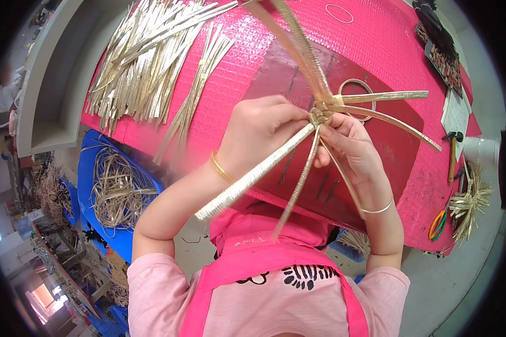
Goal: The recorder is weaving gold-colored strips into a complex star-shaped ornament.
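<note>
1. The gold knot is raised over a dark red mat on the pink tabletop; directions below run from this knot.
2. At nine o'clock, the left hand pinches the knot between thumb and fingertips.
3. At four o'clock, the right hand grips the knot's lower right side, thumb against curled fingers.
4. Flat strips fan out: a broad one toward half past seven, others toward five, seven, eleven and three.
5. A ring lies at two o'clock.
6. Near ten o'clock sits a strip pile.
7. A hammer lies between three and four.
</note>
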`<state>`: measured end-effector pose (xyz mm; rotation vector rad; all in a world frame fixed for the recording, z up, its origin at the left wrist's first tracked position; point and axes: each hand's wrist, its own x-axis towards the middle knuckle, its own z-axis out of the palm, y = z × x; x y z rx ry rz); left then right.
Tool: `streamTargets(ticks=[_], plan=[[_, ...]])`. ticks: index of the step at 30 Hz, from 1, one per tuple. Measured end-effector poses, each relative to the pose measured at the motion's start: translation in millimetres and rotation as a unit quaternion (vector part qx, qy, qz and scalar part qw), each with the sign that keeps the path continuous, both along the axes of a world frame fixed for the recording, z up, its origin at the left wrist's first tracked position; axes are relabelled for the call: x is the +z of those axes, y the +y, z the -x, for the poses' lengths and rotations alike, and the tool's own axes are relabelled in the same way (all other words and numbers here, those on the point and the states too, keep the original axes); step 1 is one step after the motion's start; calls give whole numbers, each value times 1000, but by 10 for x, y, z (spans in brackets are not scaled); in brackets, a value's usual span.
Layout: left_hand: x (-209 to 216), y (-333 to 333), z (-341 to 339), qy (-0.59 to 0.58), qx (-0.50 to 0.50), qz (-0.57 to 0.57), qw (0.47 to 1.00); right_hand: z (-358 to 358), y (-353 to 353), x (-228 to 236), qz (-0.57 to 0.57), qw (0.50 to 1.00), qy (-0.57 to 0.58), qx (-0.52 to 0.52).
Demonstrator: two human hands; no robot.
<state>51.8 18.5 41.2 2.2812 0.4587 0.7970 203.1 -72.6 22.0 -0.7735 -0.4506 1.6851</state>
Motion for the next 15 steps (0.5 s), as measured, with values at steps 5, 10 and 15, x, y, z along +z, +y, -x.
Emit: streamTargets(ticks=[5,10,15], plan=[[101,-92,36,-10,18,433,901,132,16,91,23,982,-144,-116],[69,-122,-12,-11,46,309,950,192,22,62,-16,934,-315,-169],[-49,-32,-47,46,78,25,996,256,89,51,-179,678,-664,-261]])
